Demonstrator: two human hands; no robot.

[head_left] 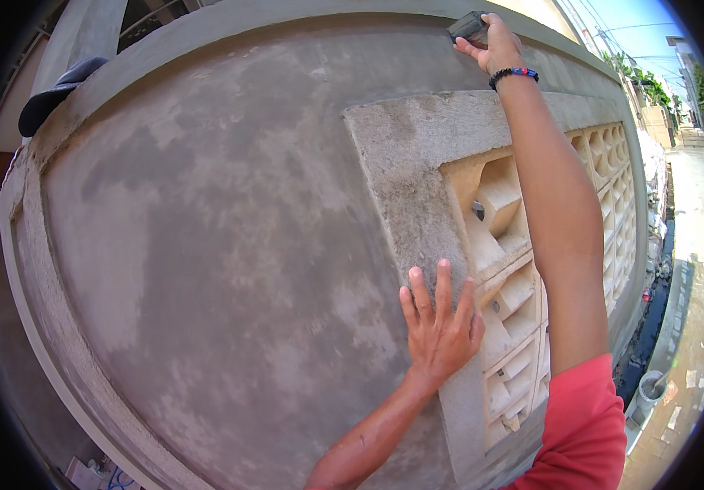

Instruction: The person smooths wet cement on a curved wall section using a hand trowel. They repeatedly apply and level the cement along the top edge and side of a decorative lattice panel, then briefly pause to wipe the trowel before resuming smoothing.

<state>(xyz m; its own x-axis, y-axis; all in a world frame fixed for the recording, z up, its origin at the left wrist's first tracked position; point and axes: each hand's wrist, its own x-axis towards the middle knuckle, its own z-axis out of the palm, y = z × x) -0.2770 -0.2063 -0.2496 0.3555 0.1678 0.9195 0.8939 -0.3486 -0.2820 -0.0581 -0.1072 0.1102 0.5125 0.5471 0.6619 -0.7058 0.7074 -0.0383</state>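
In front of me stands a grey plastered wall [229, 245] with darker, damp-looking patches. My right hand [499, 47], a beaded bracelet at its wrist, is raised to the wall's top and closed around a dark grey block [469, 28]. The block lies against the wall just under the top ledge [286, 24]; whether it is sponge or wood I cannot tell. Lower down, my left hand [442, 322] rests flat with fingers spread on the raised rough plaster border [417, 196] and holds nothing. This border surrounds cream-coloured openwork vent blocks [511, 302], partly hidden behind my right arm.
A dark cap [58, 94] sits on the wall's upper left corner. Along the right runs a narrow gutter [650, 318] with dark water beside a paved lane [699, 245]. A grey bucket [652, 385] stands at the lower right, near the gutter.
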